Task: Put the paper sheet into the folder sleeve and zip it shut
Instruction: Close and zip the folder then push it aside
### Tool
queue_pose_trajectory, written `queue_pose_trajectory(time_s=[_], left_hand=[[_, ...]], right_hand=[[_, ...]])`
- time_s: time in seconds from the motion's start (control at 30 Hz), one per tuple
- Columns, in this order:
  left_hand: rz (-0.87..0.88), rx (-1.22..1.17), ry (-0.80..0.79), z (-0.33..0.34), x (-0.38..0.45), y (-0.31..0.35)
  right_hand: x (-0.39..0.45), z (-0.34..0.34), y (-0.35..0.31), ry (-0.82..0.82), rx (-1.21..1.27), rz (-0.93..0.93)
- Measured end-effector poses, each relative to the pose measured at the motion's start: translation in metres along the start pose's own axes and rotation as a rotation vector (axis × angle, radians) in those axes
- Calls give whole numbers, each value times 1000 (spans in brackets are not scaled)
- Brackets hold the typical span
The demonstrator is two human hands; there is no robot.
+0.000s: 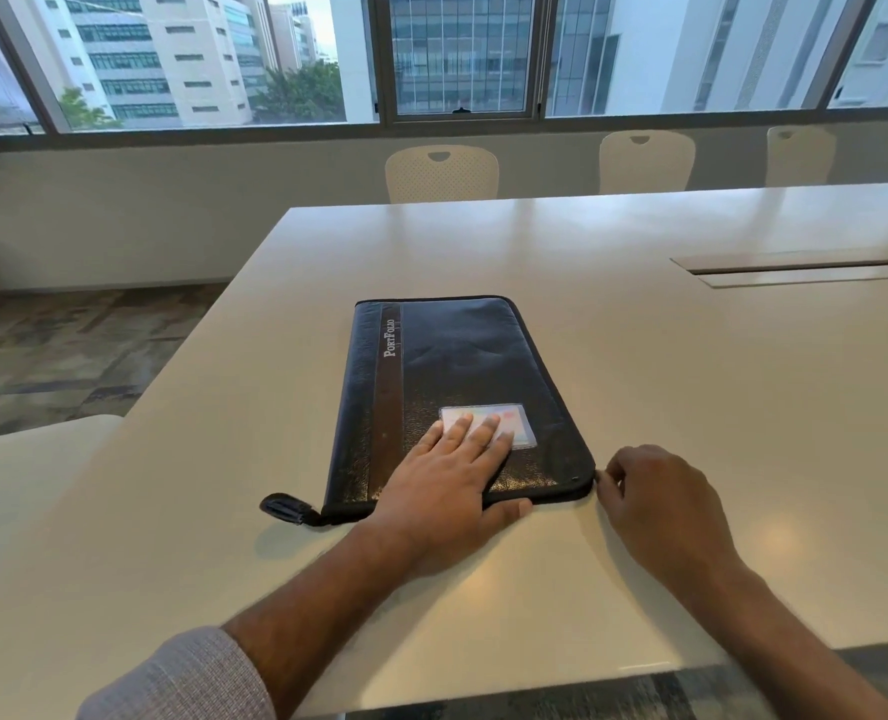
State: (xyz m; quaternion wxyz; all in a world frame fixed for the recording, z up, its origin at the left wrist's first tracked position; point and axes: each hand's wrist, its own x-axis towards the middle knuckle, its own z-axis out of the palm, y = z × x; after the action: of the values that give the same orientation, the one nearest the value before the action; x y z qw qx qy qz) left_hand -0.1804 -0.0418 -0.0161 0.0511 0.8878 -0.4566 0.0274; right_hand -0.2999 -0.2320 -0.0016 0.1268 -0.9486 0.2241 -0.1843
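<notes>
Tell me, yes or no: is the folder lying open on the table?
No, the folder lies closed and flat on the table, with the left hand pressing on its cover.

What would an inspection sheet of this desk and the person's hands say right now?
Surface: white table, glossy, with a closed slot cover at right.
Job's things: dark folder lies flat and closed; paper sheet not seen.
Clutter: nothing seen.
Hands: left hand presses flat on the folder; right hand pinches at the folder's near right corner, seemingly the zip pull.
Cables: nothing seen.
Surroundings: three white chairs, windows facing buildings.
</notes>
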Motion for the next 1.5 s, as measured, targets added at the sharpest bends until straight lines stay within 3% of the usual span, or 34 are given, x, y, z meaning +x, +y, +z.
queue_pose_trajectory(time_s=[0.6,1.5], left_hand=[[-6,-27,28,3,0,0],[-6,-32,55,4,-2,0]], right_hand=[[29,-2,10,-112,64,-90],[104,29,1,-16,-14,-127]])
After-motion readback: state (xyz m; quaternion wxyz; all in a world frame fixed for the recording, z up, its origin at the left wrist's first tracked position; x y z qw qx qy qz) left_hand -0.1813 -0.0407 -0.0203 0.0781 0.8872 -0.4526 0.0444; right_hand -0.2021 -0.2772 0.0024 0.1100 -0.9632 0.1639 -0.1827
